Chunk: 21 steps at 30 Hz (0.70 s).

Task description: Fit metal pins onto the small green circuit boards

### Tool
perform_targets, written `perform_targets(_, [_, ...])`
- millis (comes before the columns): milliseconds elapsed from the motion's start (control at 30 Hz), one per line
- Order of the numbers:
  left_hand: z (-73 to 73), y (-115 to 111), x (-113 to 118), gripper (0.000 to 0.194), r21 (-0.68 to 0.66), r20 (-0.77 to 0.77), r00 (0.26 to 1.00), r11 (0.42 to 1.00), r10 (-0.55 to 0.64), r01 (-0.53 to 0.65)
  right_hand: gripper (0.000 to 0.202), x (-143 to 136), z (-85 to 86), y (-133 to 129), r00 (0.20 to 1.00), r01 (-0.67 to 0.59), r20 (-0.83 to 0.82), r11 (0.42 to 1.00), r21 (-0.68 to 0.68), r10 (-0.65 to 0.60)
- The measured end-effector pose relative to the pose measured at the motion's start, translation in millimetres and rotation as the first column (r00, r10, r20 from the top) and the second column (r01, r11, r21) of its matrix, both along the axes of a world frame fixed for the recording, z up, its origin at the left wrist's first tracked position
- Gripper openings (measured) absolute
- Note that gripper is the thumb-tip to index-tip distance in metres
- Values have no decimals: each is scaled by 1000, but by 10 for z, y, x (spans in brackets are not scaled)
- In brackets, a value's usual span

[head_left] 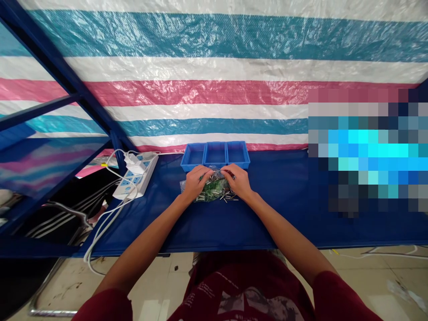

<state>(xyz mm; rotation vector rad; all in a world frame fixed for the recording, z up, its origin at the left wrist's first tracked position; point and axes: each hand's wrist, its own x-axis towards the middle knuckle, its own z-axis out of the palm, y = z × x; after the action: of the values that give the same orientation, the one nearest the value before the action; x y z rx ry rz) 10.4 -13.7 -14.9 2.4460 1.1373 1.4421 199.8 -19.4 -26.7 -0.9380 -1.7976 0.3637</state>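
Note:
My left hand [195, 182] and my right hand [240, 182] are side by side over the blue tabletop, each with thumb and fingers pinched together. Between them they grip the upper edge of a clear plastic bag [214, 192]. Green material and many small, thin metal pins or screws show in the bag area; their exact kind is too small to tell. Several of the slim metal pieces [230, 197] lie by the bag's right side, below my right hand. Just beyond my fingertips stand three joined blue bins [216, 154].
On the left of the blue table [284, 214] lies a white power strip [137, 176] with a plug and looping white cables [100, 227]. A blue metal frame [56, 58] rises at the left. Behind hangs a striped plastic sheet [207, 93]. The right side is pixelated.

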Motion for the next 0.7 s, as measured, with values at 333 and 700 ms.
perform_targets(333, [28,-34,61,22,-95,184,983,995,0,18,32,12,-23,18,999,-14,39,1000,-12,14])
perform_targets(700, [-2,-63,95,23,-111,159,987,994,39,-21,36,42,15,35,994,111,2,994,-13,-111])
